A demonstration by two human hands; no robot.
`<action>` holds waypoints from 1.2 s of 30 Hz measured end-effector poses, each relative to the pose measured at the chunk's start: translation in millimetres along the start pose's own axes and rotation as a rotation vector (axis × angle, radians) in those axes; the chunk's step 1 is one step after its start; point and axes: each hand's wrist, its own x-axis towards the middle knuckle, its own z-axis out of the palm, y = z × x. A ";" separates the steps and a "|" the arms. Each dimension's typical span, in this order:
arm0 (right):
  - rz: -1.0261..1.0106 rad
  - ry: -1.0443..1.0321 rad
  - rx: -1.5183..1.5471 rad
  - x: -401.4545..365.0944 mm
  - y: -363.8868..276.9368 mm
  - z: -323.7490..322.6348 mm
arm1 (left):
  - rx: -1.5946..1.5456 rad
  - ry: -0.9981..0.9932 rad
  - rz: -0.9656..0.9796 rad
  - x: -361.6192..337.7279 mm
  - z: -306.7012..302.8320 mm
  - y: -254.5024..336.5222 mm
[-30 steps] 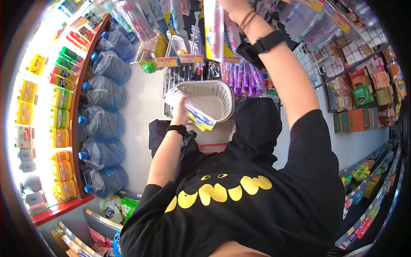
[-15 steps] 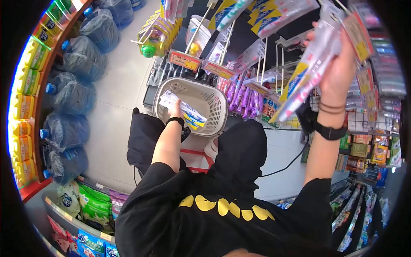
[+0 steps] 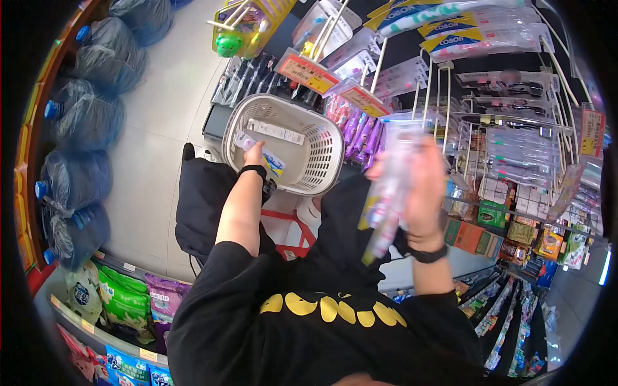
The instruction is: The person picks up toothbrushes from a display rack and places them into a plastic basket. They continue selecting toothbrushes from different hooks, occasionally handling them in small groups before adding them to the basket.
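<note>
My left hand [image 3: 253, 156] reaches into a light grey plastic basket [image 3: 327, 153] and is closed on a toothbrush pack [image 3: 274, 165] with a blue and yellow label. Beneath it in the basket lies a slim white carton [image 3: 277, 132]. To the right, my right hand [image 3: 425, 186] grips clear toothbrush packs [image 3: 390, 190] with pink showing inside; motion blurs them. This hand is in front of the rack, above my right knee. Similar toothbrush packs [image 3: 479, 42] with blue and yellow labels hang from hooks at the top.
Price tags [image 3: 309, 71] stick out on the rack hooks. Purple packets [image 3: 365, 134] hang behind the basket. Large blue water jugs [image 3: 84, 116] line the left side. Bagged goods [image 3: 125, 302] fill a low shelf at lower left. A red frame [image 3: 293, 235] is below the basket.
My right hand has come down and left from the hooks, carrying the toothbrush packs. My left hand stays at the basket, and the white carton now shows more clearly. The view has shifted.
</note>
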 end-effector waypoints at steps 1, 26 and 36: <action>-0.018 -0.038 0.057 0.8 34.0 4.7 | 0.000 0.003 -0.002 -8.2 0.0 4.4; 0.112 -0.235 -1.082 112.7 390.5 56.8 | -0.058 -0.137 0.771 -397.3 -178.3 176.2; 0.359 -0.720 -0.675 150.5 480.3 95.4 | 0.397 -0.048 0.664 -387.3 -158.8 118.7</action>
